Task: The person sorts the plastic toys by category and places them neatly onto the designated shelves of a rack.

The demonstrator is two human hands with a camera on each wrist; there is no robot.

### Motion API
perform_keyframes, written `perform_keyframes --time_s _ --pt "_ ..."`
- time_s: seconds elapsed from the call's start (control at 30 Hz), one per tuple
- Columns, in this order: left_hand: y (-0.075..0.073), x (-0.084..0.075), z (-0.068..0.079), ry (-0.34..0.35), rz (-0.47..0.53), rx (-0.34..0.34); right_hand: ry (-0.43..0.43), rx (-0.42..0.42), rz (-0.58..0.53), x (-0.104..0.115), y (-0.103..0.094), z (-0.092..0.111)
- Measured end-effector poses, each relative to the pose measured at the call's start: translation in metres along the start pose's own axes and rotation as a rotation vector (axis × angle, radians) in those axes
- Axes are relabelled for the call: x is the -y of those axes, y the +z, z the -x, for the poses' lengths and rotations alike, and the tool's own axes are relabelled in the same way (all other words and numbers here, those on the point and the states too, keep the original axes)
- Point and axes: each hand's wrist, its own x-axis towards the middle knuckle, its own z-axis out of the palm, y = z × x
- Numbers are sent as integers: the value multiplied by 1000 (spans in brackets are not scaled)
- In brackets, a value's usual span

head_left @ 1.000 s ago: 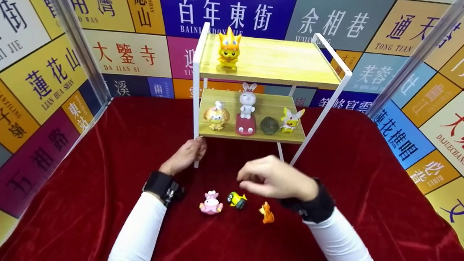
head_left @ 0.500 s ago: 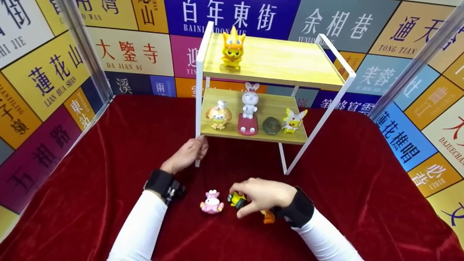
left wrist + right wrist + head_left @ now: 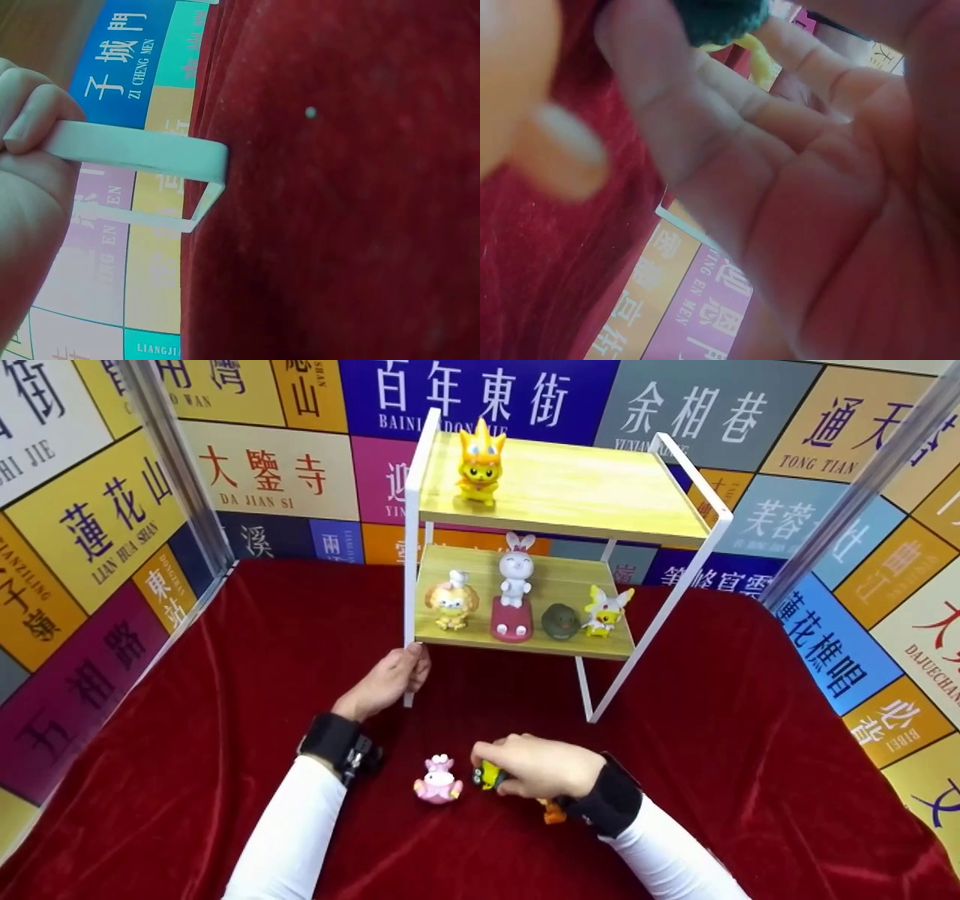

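My left hand (image 3: 384,679) grips the lower part of the white front-left leg (image 3: 410,585) of a small two-tier shelf; the left wrist view shows fingers curled over that white frame (image 3: 142,147). On the red cloth, my right hand (image 3: 551,766) pinches a small yellow and dark green figurine (image 3: 489,776), partly covered by the fingers. Its dark green part (image 3: 724,19) shows at the fingertips in the right wrist view. A pink figurine (image 3: 438,784) stands to its left. Half hidden under the right hand is an orange animal figurine (image 3: 554,813).
On the upper board (image 3: 577,484) stands a yellow crowned figurine (image 3: 480,465). The lower board holds a lion-like figurine (image 3: 451,604), a white rabbit on a red base (image 3: 512,619), a dark round figurine (image 3: 561,621) and a yellow one with white ears (image 3: 604,611).
My right hand has come down from in front of the shelf to the yellow and dark green figurine, and its fingers have closed in around it. My left hand stays on the shelf leg.
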Motion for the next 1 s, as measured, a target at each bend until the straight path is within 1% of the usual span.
perform_keyframes --time_s 0.2,0.3,0.37,0.5,0.67,0.8,1.0 --pt "0 1 -1 -19 -4 -5 -16 -8 9 -1 -7 5" --pt "0 0 0 -11 -8 -4 -24 -47 -14 -2 -11 7" --pt "0 0 0 -6 -11 -4 -38 -100 -39 -3 -15 8" --pt "-1 0 1 -4 -23 -7 -71 -247 -101 -6 -23 12" --pt "-1 -2 1 -9 -19 -5 -119 -409 -212 -11 -35 19" --pt "-1 -3 0 -25 2 -4 -150 -472 -298 -14 -42 25" --pt "-1 0 1 -29 -22 -14 -195 -535 -398 -17 -45 29"
